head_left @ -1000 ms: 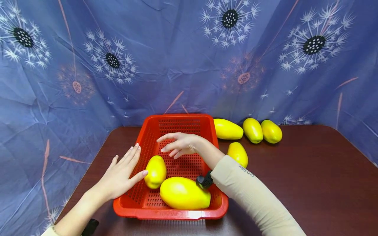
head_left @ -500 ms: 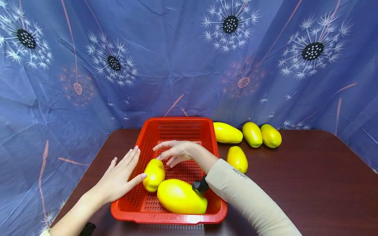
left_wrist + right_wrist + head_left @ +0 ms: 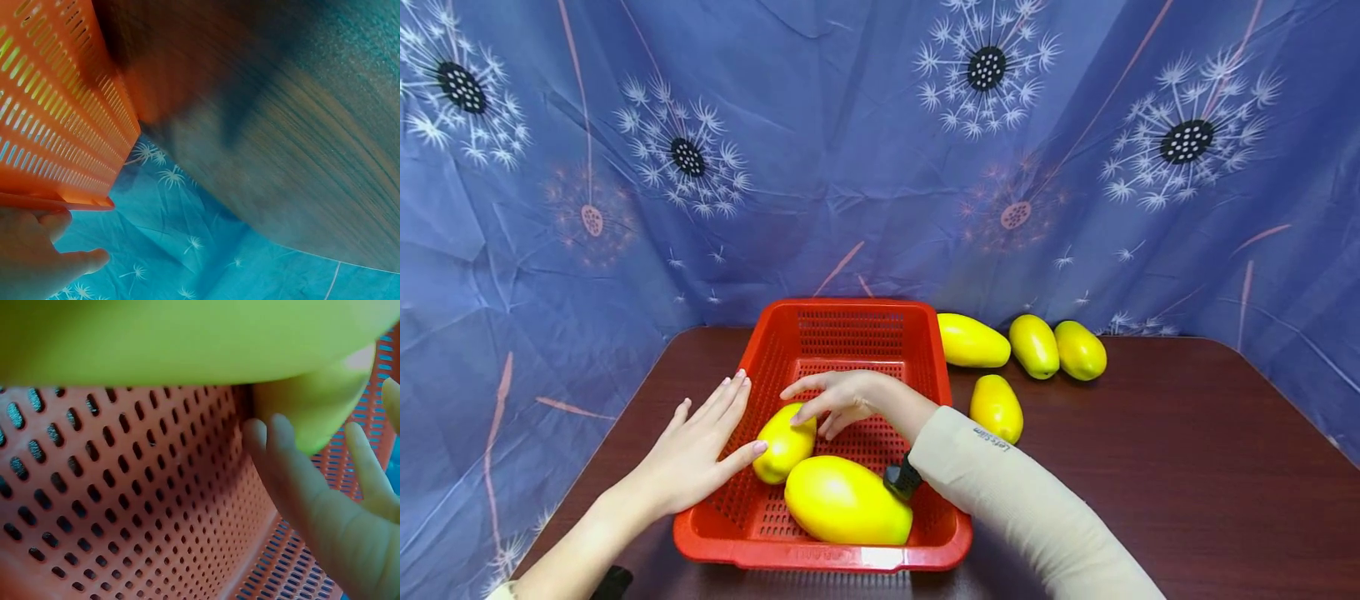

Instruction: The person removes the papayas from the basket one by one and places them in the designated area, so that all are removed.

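Reaching into the red basket (image 3: 850,333), the right hand (image 3: 842,400) lays its fingertips on the top of the small yellow fruit (image 3: 782,446) lying on the basket floor near the left wall; the fingers are spread and only gently bent, touching the fruit rather than wrapped around it. The right wrist view shows those fingers (image 3: 294,469) close against the fruit's pale underside (image 3: 312,406), with the perforated basket floor (image 3: 137,512) beneath. The left hand (image 3: 696,454) rests flat on the basket's left rim, fingers straight and together, thumb stretched inward so its tip meets the small fruit's near side. From the left wrist view the basket's slotted outer wall (image 3: 56,125) and the thumb (image 3: 87,259) under its rim are visible, with the dark wooden table (image 3: 300,156) beyond. A larger yellow fruit (image 3: 846,500) lies in the basket's near end, just beside the small one. To the right of the basket, 4 more yellow fruits sit on the table: 1 (image 3: 996,408) close to the basket's right wall, and 3 (image 3: 1033,346) in a row off its far right corner.
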### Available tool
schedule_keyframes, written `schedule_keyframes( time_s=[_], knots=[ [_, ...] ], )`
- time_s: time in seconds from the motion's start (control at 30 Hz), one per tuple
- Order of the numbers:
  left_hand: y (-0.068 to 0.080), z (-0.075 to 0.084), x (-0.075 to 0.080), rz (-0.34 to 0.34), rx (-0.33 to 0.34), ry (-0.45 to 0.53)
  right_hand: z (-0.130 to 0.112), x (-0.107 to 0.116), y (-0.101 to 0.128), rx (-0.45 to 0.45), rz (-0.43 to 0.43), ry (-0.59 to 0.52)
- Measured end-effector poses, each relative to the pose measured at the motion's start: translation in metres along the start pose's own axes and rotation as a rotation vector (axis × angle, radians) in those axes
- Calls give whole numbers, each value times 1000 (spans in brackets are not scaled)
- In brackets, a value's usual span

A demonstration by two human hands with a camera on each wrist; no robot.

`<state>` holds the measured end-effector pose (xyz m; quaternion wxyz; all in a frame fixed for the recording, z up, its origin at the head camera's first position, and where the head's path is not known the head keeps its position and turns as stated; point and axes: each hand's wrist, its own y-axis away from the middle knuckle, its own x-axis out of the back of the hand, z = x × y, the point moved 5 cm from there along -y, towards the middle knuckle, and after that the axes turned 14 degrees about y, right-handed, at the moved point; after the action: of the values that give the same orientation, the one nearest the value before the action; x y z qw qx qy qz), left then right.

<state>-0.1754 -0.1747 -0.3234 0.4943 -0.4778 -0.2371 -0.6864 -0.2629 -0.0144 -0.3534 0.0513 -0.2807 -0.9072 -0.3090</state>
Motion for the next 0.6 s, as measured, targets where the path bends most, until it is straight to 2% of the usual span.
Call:
schedule_keyframes(
  time_s=[0.2, 0.43, 0.6],
  knots=[
    [0, 2, 2, -1, -7, -2, 0, -4, -4, -14, -9, 0],
    [-1, 3, 4, 11, -17, -9, -1, -7, -10, 23, -21, -7],
    [-1, 1, 1, 10, -11, -9, -3, -10, -15, 54, 0, 1]
  ],
)
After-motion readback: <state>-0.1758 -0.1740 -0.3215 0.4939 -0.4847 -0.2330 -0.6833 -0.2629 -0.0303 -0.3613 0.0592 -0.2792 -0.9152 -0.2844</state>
